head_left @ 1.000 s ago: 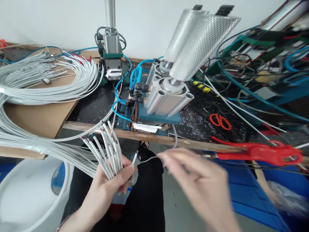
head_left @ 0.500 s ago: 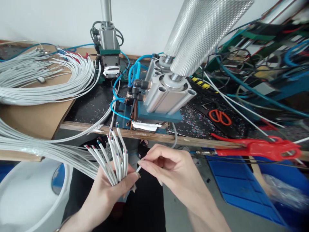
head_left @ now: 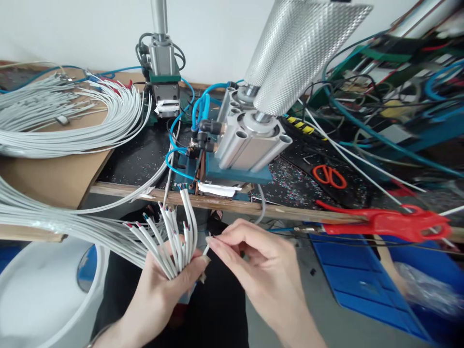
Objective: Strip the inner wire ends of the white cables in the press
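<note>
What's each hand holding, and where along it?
Left hand: a bunch of white cables, below their ends. Right hand: one cable, pinched near its tip.

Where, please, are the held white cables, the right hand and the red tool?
Held white cables [head_left: 179, 255]: head view, middle of the bundle.
Right hand [head_left: 270, 261]: head view, back of the hand.
Red tool [head_left: 393, 224]: head view, on its body.

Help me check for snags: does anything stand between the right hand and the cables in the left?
Nothing visible does: the right hand pinches the end of one cable poking from the left hand, beside the other cables. The machine and bench edge lie beyond both hands, not between them.
</note>
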Available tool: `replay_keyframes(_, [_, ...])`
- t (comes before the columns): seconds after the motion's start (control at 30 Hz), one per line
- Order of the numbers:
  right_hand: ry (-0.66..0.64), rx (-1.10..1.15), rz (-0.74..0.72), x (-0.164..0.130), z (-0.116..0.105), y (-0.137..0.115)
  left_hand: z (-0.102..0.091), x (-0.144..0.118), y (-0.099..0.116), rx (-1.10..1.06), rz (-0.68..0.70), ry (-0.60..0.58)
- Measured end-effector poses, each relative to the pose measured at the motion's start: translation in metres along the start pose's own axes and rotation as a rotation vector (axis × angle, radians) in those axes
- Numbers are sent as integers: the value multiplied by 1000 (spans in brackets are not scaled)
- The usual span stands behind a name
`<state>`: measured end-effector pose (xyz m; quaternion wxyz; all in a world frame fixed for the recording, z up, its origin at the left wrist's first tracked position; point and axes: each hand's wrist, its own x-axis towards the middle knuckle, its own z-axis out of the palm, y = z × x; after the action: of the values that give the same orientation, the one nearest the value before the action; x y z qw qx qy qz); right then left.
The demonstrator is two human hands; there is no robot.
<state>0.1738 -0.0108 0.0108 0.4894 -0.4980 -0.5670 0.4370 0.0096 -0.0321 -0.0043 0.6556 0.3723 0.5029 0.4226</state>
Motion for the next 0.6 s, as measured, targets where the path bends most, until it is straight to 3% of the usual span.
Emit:
replay_keyframes(0.1, [135,43,-83,-10,15,9,3,-1,0,-29,7,20])
replay_keyframes(0.2, [136,182,-14,-10,18,17,2,-3,-1,-13,-8,-5])
replay_keyframes(0.27, [-19,292,157,1,9,18,0,-5,-1,11,-39,-41])
replay_keyframes(0.37, [-420,366,475,24,-16,9,-2,-8,-1,43,-59,-78])
replay_keyframes(0.43, [-516,344,547,37,-30,2,-2,-8,-1,56,-58,-74])
replay_keyframes(0.5, [-373,375,482,41,-37,-2,-2,-8,-1,41,-65,-53])
replay_keyframes(0.6, [-27,487,335,30,-32,3,-1,-6,-1,-35,-78,-10])
